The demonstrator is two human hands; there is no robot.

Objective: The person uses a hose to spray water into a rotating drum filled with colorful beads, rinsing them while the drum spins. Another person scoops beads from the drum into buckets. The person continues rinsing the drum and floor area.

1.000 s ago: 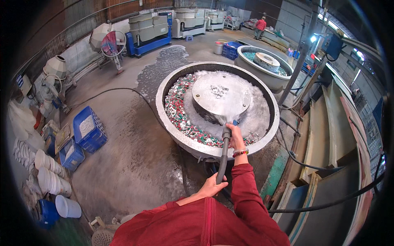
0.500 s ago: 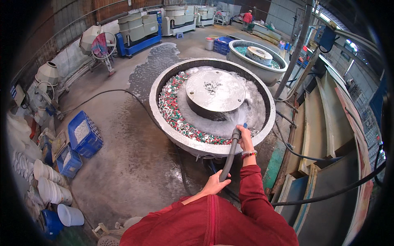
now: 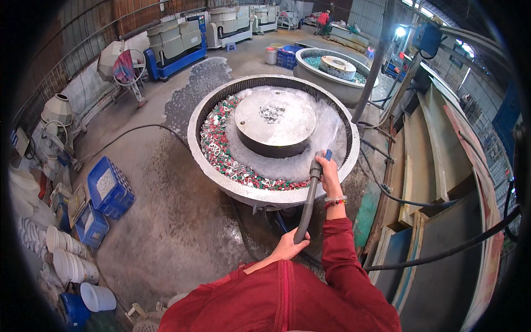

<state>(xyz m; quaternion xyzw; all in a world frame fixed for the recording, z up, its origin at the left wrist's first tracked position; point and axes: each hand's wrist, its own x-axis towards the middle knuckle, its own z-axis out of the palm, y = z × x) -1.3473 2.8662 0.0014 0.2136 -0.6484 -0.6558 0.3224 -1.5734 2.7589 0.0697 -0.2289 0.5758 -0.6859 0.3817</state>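
A grey hose (image 3: 306,202) runs up from my waist to the rim of a large round tub (image 3: 221,182). My right hand (image 3: 329,172) grips the hose near its nozzle at the tub's near right edge, and water sprays from it across the foamy right side. My left hand (image 3: 287,246) holds the hose lower down, close to my body. The tub has a raised round grey centre (image 3: 275,120) and a ring of small red, green and white pieces (image 3: 218,152) on its left and near sides.
A second round tub (image 3: 310,69) stands behind. Blue crates (image 3: 109,188) and stacked white buckets (image 3: 65,252) sit at the left on the wet concrete floor. Cables (image 3: 398,196) and long metal troughs (image 3: 442,182) lie to the right. A person in red (image 3: 322,19) stands far back.
The view has drifted, so the tub sits further left and up. My right hand has moved the nozzle to the tub's right rim. Foam now covers the right side.
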